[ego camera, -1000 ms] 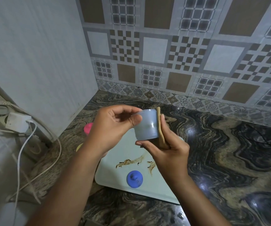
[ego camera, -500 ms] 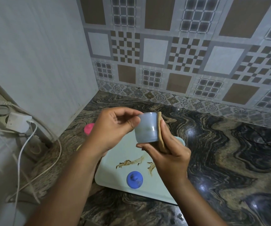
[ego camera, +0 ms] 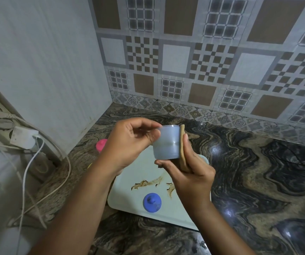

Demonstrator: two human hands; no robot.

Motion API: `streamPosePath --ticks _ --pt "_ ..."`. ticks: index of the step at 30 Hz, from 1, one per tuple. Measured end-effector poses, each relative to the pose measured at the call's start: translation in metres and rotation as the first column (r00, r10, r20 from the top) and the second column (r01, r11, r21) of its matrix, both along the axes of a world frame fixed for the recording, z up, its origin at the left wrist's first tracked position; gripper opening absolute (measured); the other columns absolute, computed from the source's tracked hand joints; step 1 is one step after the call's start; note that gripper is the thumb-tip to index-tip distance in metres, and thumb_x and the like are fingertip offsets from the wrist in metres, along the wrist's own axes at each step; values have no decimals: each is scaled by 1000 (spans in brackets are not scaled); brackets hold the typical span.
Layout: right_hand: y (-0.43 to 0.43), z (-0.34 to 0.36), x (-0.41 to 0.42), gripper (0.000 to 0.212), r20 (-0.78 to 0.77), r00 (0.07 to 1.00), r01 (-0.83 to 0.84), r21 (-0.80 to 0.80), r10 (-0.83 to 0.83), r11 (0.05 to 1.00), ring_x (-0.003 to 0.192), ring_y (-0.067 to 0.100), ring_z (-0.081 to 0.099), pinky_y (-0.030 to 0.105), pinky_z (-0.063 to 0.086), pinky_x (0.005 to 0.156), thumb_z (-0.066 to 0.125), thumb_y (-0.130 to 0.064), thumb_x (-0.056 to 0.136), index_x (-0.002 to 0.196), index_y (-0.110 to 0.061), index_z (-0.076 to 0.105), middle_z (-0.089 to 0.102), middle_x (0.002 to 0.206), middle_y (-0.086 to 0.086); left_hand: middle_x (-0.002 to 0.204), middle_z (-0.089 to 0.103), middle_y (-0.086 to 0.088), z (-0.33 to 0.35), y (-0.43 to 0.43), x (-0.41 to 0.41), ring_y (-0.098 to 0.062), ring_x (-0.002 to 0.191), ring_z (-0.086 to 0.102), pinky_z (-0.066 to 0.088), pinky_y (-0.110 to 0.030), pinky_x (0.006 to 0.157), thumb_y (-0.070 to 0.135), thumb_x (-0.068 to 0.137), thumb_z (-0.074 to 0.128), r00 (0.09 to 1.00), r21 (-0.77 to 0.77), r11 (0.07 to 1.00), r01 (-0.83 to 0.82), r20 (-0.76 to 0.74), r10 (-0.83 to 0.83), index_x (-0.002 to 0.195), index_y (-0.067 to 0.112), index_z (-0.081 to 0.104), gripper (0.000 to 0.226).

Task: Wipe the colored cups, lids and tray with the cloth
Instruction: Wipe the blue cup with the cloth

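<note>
This looks like a home kitchen corner. A dark, swirl-veined stone table [ego camera: 258,181] carrying a stained plastic tray [ego camera: 126,201] meets a backsplash of brown, white and checkered tiles [ego camera: 175,61]. At the left a white charger [ego camera: 24,138] is plugged in amid loose cables [ego camera: 24,177].

Dark swirled marble surface [ego camera: 249,181]: pale rectangular plastic tray [ego camera: 129,201] below right hand [ego camera: 194,175], pink plastic piece [ego camera: 101,145] just left of left hand [ego camera: 129,144].
</note>
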State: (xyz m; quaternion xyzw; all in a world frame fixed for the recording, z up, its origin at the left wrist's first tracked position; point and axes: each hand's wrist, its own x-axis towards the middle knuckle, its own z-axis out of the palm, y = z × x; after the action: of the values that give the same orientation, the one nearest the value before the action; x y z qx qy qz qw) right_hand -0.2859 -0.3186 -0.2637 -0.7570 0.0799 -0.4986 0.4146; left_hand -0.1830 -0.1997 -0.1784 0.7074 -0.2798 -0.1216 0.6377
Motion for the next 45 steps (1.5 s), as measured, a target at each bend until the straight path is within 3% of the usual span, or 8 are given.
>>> streamPosePath --ticks 4,11,19,25,29,33,40,45 --pt "-2 -4 -2 72 5 998 60 -243 -60 968 119 26 66 22 54 97 91 -26 71 126 7 59 61 132 20 90 74 18 4 -2 -9 -9 85 68 56 -26 78 25 81 80 966 158 985 -70 258 27 87 37 75 14" --pt "4 6 -7 86 61 996 -82 223 70 971 88 -7 60 23 60 81 92 -24 65 138 -4 51 70 115 30 104 76 9 -1 2 -9 -10 101 71 58 -40 91 34 83 69 999 34 999 10 44 -11 105 30 76 23" --pt "-4 -6 -2 75 -6 1000 23 -114 -24 993 90 23 76 27 59 81 86 -31 74 129 10 56 71 116 24 88 70 10 7 -6 -23 -8 84 64 51 -22 74 30 81 78 921 143 980 -140 382 76 88 34 76 8" --pt "4 -2 -7 88 29 980 -191 403 196 895 48 -5 59 10 52 58 82 19 64 139 -2 41 69 68 -20 104 76 12 1 4 -9 -6 99 71 57 -30 84 31 81 71 1000 35 999 16 0 -16 101 31 76 21" --pt "2 5 -2 79 2 981 -190 227 194 955 73 -10 65 9 54 73 90 -8 67 134 5 51 75 102 8 86 75 8 3 5 -5 -13 85 70 59 -34 73 11 81 75 995 -17 1000 21 -100 -23 80 33 77 22" --pt "-7 4 0 77 -45 998 -57 -155 51 986 107 28 72 21 57 90 90 -29 68 127 8 56 64 127 19 87 73 15 3 0 -12 -11 83 67 57 -27 77 18 81 79 961 153 982 -114 267 70 85 35 74 18" --pt "4 4 -3 90 55 971 -235 406 233 883 51 -4 59 11 52 58 85 15 62 139 -8 44 68 65 -19 103 76 3 3 7 -5 -12 102 71 59 -38 87 28 81 68 992 -34 999 42 -114 -46 101 22 77 22" --pt "2 7 1 81 -67 980 -179 139 189 974 89 -10 66 7 51 78 91 -20 63 131 7 56 74 111 -5 85 76 8 7 3 -3 -11 84 70 59 -30 74 20 83 74 997 50 998 -29 68 26 81 30 75 10"
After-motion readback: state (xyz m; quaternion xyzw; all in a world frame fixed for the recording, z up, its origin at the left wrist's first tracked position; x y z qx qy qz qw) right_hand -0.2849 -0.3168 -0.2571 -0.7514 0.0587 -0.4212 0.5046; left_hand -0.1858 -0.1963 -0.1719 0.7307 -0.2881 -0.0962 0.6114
